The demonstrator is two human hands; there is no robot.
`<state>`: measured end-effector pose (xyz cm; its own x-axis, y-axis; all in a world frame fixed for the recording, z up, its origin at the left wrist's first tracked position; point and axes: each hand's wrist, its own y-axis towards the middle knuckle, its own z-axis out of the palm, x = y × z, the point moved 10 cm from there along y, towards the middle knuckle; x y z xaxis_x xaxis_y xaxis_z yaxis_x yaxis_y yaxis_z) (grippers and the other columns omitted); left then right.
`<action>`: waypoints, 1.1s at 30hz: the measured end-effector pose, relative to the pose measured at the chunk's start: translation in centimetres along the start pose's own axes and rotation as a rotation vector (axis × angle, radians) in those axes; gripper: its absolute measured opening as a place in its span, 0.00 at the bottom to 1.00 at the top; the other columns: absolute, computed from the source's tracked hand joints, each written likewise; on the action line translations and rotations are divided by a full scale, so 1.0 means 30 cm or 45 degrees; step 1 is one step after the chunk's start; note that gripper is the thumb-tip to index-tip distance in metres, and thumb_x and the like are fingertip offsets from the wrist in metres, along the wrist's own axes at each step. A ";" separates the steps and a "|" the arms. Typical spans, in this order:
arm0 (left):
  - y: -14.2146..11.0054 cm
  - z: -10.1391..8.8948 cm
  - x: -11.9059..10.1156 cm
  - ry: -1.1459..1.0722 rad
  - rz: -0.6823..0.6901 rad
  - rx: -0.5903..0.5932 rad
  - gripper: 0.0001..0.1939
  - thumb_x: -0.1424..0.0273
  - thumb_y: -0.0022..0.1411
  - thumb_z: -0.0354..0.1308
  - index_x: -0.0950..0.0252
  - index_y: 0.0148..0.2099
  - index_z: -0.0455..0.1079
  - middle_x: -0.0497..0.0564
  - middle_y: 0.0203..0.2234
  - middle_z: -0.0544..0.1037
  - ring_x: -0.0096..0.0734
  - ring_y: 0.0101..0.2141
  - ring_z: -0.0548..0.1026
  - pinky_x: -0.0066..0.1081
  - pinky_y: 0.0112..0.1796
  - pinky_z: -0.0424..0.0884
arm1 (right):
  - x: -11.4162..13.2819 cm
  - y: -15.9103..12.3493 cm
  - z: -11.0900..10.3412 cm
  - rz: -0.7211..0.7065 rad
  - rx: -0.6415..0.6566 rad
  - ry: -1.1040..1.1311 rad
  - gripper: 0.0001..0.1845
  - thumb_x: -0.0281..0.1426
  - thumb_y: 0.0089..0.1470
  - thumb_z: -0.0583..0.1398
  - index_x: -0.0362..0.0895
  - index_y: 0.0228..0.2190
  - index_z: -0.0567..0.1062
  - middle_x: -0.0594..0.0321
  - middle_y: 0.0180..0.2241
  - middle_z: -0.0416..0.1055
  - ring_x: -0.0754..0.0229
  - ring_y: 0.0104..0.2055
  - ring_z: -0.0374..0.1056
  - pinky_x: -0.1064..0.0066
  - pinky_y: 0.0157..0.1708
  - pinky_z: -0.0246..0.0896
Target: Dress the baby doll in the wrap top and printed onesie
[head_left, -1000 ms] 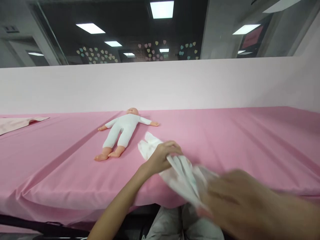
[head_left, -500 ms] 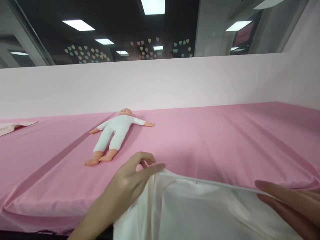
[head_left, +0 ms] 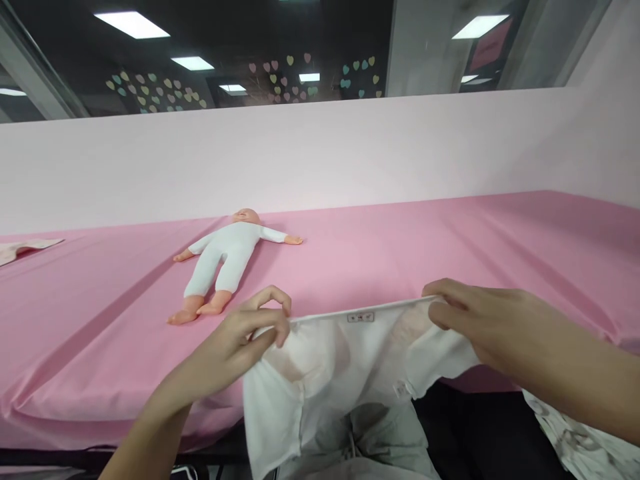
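Note:
A thin white cloth [head_left: 345,360], with a seam and a small printed label at its top edge, hangs stretched between my two hands. My left hand [head_left: 243,337] pinches its upper left corner, fingers curled. The upper right edge is gripped by my right hand [head_left: 480,320], thumb and fingers closed on it. The cloth is held in front of the bed's near edge, over my lap. Beyond my left hand a baby doll [head_left: 227,250] in a white suit lies on its back, arms spread, touched by neither hand.
A pink sheet [head_left: 370,247] covers the padded surface under the doll. At far left lies a folded pale cloth [head_left: 30,248]. A white wall [head_left: 300,160] and a dark window stand behind. Patterned fabric [head_left: 590,433] shows at lower right.
My right hand has come in from the right edge and now grips the cloth. The cloth is raised and drawn taut, showing its label. My left hand has shifted slightly left and up.

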<state>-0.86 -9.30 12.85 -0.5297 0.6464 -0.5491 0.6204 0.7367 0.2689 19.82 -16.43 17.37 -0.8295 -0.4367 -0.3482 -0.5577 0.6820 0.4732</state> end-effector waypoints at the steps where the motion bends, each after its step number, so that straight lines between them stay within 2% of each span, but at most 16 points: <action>1: -0.001 0.011 -0.016 0.172 -0.013 0.014 0.14 0.72 0.64 0.41 0.64 0.31 0.68 0.51 0.35 0.66 0.25 0.33 0.67 0.26 0.34 0.64 | 0.031 -0.008 0.014 -0.078 0.056 -0.079 0.15 0.15 0.33 0.51 0.44 0.24 0.66 0.65 0.27 0.67 0.68 0.18 0.55 0.71 0.16 0.37; 3: -0.004 0.030 -0.041 0.454 -0.065 0.036 0.17 0.72 0.64 0.39 0.61 0.43 0.69 0.51 0.36 0.66 0.25 0.31 0.68 0.27 0.33 0.64 | 0.065 -0.019 0.014 -0.130 0.093 -0.192 0.13 0.14 0.30 0.53 0.42 0.20 0.64 0.64 0.21 0.63 0.67 0.17 0.51 0.70 0.18 0.32; 5: -0.016 0.057 -0.065 0.620 -0.098 0.115 0.18 0.70 0.65 0.38 0.61 0.50 0.66 0.51 0.35 0.67 0.26 0.27 0.69 0.28 0.31 0.64 | 0.093 -0.023 -0.005 -0.181 0.106 -0.269 0.11 0.15 0.32 0.55 0.42 0.17 0.63 0.64 0.18 0.59 0.66 0.18 0.51 0.70 0.19 0.33; 7: -0.036 0.080 -0.096 0.698 -0.070 0.211 0.18 0.70 0.65 0.38 0.62 0.49 0.67 0.51 0.33 0.69 0.28 0.27 0.70 0.30 0.31 0.65 | 0.121 -0.026 -0.038 -0.271 0.096 -0.346 0.11 0.15 0.35 0.55 0.42 0.16 0.63 0.62 0.17 0.58 0.64 0.20 0.53 0.70 0.20 0.37; 9: -0.056 0.079 -0.136 0.730 0.016 0.235 0.18 0.74 0.63 0.39 0.62 0.46 0.69 0.51 0.34 0.71 0.32 0.32 0.72 0.31 0.34 0.66 | 0.141 -0.030 -0.080 -0.352 0.062 -0.427 0.11 0.16 0.38 0.55 0.42 0.15 0.63 0.61 0.17 0.59 0.62 0.22 0.54 0.69 0.23 0.42; 12: -0.072 0.047 -0.193 0.752 0.184 0.157 0.24 0.82 0.57 0.40 0.60 0.49 0.69 0.51 0.40 0.74 0.34 0.44 0.70 0.32 0.42 0.65 | 0.147 -0.038 -0.132 -0.402 0.060 -0.516 0.12 0.16 0.39 0.55 0.43 0.14 0.64 0.61 0.17 0.59 0.61 0.24 0.53 0.66 0.30 0.47; 14: -0.073 0.024 -0.218 0.779 0.257 0.094 0.23 0.82 0.57 0.41 0.59 0.47 0.70 0.50 0.42 0.74 0.34 0.46 0.70 0.33 0.45 0.64 | 0.139 -0.045 -0.158 -0.380 0.095 -0.526 0.13 0.18 0.41 0.55 0.44 0.13 0.63 0.61 0.17 0.59 0.61 0.24 0.53 0.64 0.31 0.47; 17: -0.075 0.009 -0.240 0.858 0.287 0.056 0.16 0.78 0.61 0.43 0.61 0.35 0.72 0.49 0.33 0.76 0.32 0.37 0.72 0.33 0.42 0.65 | 0.132 -0.054 -0.215 -0.320 0.045 -0.431 0.16 0.22 0.47 0.52 0.45 0.12 0.63 0.61 0.15 0.57 0.60 0.23 0.51 0.64 0.29 0.44; 19: -0.089 0.005 -0.265 0.883 0.322 0.011 0.15 0.74 0.63 0.43 0.63 0.30 0.70 0.48 0.28 0.74 0.30 0.32 0.71 0.32 0.37 0.65 | 0.137 -0.060 -0.261 -0.304 -0.051 -0.341 0.19 0.26 0.53 0.50 0.45 0.12 0.62 0.62 0.15 0.56 0.60 0.21 0.50 0.64 0.27 0.42; 23: -0.126 -0.021 -0.332 0.801 0.427 -0.240 0.13 0.65 0.63 0.49 0.64 0.28 0.67 0.47 0.23 0.71 0.27 0.25 0.68 0.27 0.29 0.62 | 0.123 -0.062 -0.309 -0.235 -0.231 -0.258 0.27 0.40 0.60 0.48 0.45 0.12 0.61 0.64 0.13 0.54 0.63 0.19 0.49 0.66 0.24 0.40; 26: -0.104 -0.046 -0.312 0.616 0.287 -0.426 0.15 0.64 0.60 0.52 0.64 0.23 0.60 0.44 0.16 0.63 0.22 0.19 0.61 0.25 0.23 0.56 | 0.087 -0.053 -0.279 -0.127 -0.375 -0.148 0.26 0.41 0.57 0.53 0.43 0.12 0.59 0.67 0.12 0.50 0.67 0.17 0.45 0.69 0.21 0.37; 28: -0.068 -0.035 -0.252 0.384 0.089 -0.487 0.17 0.65 0.58 0.53 0.64 0.21 0.55 0.42 0.15 0.58 0.21 0.18 0.56 0.25 0.22 0.53 | 0.045 -0.042 -0.209 0.062 -0.404 0.038 0.23 0.36 0.56 0.55 0.43 0.13 0.58 0.69 0.13 0.51 0.69 0.16 0.46 0.72 0.19 0.38; 31: -0.048 0.040 -0.145 -0.126 -0.213 -0.642 0.16 0.65 0.57 0.54 0.63 0.24 0.51 0.41 0.16 0.54 0.21 0.19 0.55 0.24 0.22 0.54 | 0.015 -0.050 -0.047 0.501 -0.386 0.439 0.19 0.33 0.54 0.55 0.43 0.16 0.57 0.70 0.14 0.53 0.70 0.17 0.49 0.75 0.19 0.43; 33: -0.066 0.141 -0.090 -0.533 -0.359 -0.762 0.15 0.64 0.57 0.54 0.63 0.27 0.50 0.42 0.19 0.54 0.21 0.21 0.55 0.23 0.23 0.55 | 0.074 -0.078 0.047 0.721 -0.445 0.744 0.15 0.33 0.54 0.55 0.43 0.19 0.59 0.71 0.15 0.52 0.70 0.17 0.50 0.77 0.17 0.45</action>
<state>1.79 -13.34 10.46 -0.2847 0.3783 -0.8808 0.0148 0.9205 0.3905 19.35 -18.18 14.35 -0.8138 -0.3826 0.4374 0.0435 0.7105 0.7024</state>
